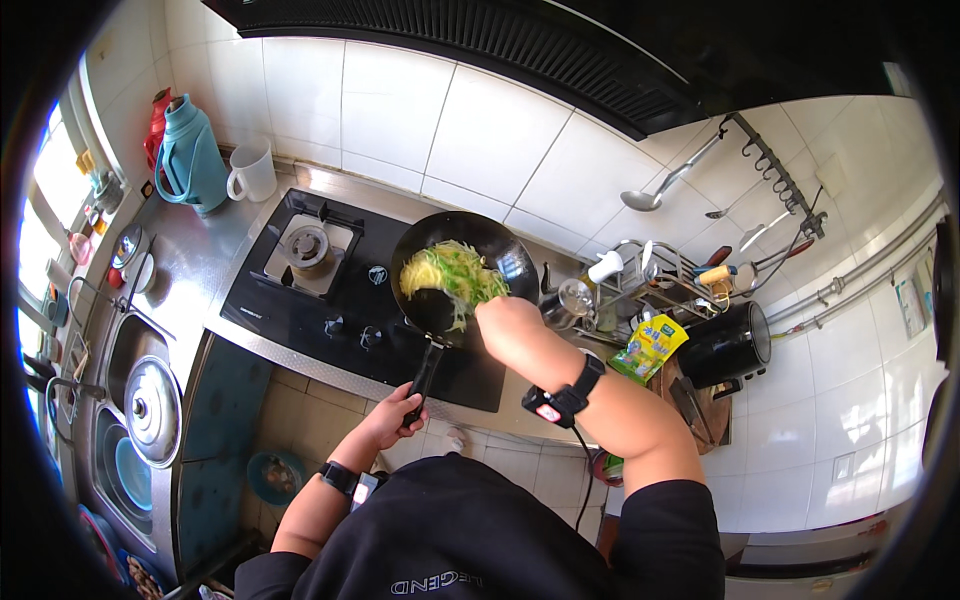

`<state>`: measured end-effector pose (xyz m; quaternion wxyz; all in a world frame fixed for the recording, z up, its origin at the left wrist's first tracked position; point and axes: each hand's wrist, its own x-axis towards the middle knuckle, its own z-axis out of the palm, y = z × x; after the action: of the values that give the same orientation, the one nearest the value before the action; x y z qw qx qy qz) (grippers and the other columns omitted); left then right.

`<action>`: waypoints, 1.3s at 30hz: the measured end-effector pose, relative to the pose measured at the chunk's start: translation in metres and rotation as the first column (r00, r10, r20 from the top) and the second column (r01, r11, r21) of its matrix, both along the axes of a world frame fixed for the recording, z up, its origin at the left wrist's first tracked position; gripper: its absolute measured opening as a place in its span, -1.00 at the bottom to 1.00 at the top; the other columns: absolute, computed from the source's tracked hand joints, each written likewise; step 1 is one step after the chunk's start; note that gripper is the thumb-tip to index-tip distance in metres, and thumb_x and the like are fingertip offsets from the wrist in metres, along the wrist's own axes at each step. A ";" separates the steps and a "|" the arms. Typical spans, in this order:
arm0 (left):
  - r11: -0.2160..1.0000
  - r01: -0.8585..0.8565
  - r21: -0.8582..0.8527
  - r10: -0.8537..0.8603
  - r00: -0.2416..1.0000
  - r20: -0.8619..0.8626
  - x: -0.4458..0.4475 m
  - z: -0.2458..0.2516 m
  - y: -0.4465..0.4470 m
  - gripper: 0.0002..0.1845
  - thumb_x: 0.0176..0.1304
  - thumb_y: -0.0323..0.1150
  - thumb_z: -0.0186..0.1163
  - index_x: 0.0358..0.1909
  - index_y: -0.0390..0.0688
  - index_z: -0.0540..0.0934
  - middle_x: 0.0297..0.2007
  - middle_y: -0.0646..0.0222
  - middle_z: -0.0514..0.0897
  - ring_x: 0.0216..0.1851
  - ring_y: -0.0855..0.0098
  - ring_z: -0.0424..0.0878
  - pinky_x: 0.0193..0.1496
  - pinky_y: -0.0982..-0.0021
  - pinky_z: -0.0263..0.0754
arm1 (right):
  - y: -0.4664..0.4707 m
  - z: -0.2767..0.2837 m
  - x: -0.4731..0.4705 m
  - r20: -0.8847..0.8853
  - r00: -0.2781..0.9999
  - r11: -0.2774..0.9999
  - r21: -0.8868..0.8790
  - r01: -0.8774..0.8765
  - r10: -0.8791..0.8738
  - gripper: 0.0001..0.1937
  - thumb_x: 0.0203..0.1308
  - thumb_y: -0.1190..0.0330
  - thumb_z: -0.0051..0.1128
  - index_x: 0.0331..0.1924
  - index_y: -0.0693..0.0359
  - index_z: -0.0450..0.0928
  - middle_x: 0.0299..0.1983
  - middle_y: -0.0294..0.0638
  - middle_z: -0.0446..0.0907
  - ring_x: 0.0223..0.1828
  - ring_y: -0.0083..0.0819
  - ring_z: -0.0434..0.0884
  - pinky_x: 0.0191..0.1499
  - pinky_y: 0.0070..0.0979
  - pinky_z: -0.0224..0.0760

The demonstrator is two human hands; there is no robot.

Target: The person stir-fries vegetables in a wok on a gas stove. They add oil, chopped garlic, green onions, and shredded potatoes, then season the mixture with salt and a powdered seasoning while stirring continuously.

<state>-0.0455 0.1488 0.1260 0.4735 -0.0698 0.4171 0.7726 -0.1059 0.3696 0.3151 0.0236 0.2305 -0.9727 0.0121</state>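
My left hand [396, 417] grips the black handle [426, 377] of a dark wok [516, 259], which sits over the right side of the gas hob. Pale green and yellow shredded vegetables [457, 274] lie in the wok, heaped toward its far left. Above the wok's near right rim, my right hand [510, 324] is curled around a cooking utensil. That utensil is mostly hidden behind the hand, and its kind is unclear. Some shreds beside the right hand look blurred.
An uncovered left burner [307, 247] is on the hob. Right of the wok stand a glass jar [576, 298], a metal rack [652, 262] and a yellow seasoning pouch [649, 349]. Vacuum flasks [193, 150] stand far left, above the sink [131, 352] with a pot lid [153, 411]. A range hood [480, 52] hangs overhead.
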 end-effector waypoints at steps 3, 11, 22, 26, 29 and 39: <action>1.000 0.008 -0.010 -0.009 1.000 -0.008 0.000 0.001 -0.001 -0.79 0.46 -0.29 -0.15 0.06 -0.02 0.26 -0.44 0.33 0.48 -0.58 0.54 0.30 -0.63 0.61 0.05 | 0.032 -0.006 -0.012 0.127 0.953 0.960 0.080 0.268 -0.276 -0.88 0.01 0.47 -0.01 -0.45 0.25 0.59 -0.50 0.04 0.59 -0.39 0.00 0.63 -0.32 -0.20 0.51; 0.997 -0.065 0.047 0.061 0.995 0.078 0.002 0.005 0.001 -0.83 0.44 -0.33 -0.13 0.01 -0.01 0.28 -0.47 0.34 0.45 -0.61 0.56 0.27 -0.65 0.62 0.00 | 0.171 0.033 -0.037 0.336 0.822 0.883 0.083 0.461 -0.460 -0.77 0.09 0.26 0.13 -0.22 0.15 0.66 -0.40 -0.05 0.66 -0.39 -0.15 0.65 -0.29 -0.31 0.51; 0.997 -0.072 -0.004 0.072 0.994 0.084 0.004 0.010 0.003 -0.72 0.45 -0.31 -0.13 0.15 0.00 0.25 -0.45 0.37 0.43 -0.63 0.59 0.20 -0.65 0.62 0.00 | 0.157 -0.114 -0.019 0.566 0.797 0.672 -0.508 0.539 -0.211 -0.66 0.16 0.24 0.20 0.01 0.14 0.57 -0.56 -0.24 0.57 -0.63 -0.44 0.50 -0.54 -0.50 0.33; 0.998 -0.068 -0.003 0.068 0.995 0.079 0.003 0.008 0.003 -0.74 0.44 -0.31 -0.11 0.12 -0.01 0.27 -0.46 0.36 0.44 -0.63 0.59 0.21 -0.66 0.62 0.00 | 0.148 -0.052 0.012 0.247 0.956 0.916 -0.324 0.236 -0.159 -0.63 0.07 0.29 0.22 0.01 0.14 0.57 -0.40 -0.08 0.64 -0.39 -0.12 0.62 -0.31 -0.28 0.48; 0.997 -0.077 -0.002 0.077 0.994 0.077 0.003 0.006 0.003 -0.75 0.44 -0.31 -0.10 0.11 -0.01 0.28 -0.46 0.36 0.45 -0.62 0.58 0.23 -0.66 0.62 0.00 | 0.153 -0.005 0.025 0.129 0.977 0.970 -0.156 0.188 -0.169 -0.70 0.01 0.29 0.23 -0.10 0.01 0.60 -0.48 -0.06 0.60 -0.38 -0.09 0.62 -0.32 -0.21 0.49; 0.998 -0.061 0.023 0.060 0.996 0.060 0.002 0.005 0.003 -0.75 0.43 -0.30 -0.09 0.10 0.00 0.28 -0.46 0.37 0.45 -0.61 0.57 0.24 -0.65 0.63 0.00 | 0.091 -0.080 -0.029 -0.110 0.986 0.992 -0.016 0.125 -0.126 -0.69 0.12 0.47 -0.02 -0.02 0.05 0.53 -0.43 -0.10 0.46 -0.40 -0.13 0.55 -0.39 -0.22 0.42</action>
<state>-0.0434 0.1517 0.1312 0.4631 -0.0995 0.3909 0.7892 -0.1349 0.4604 0.2355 0.0794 0.1689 -0.9824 0.0022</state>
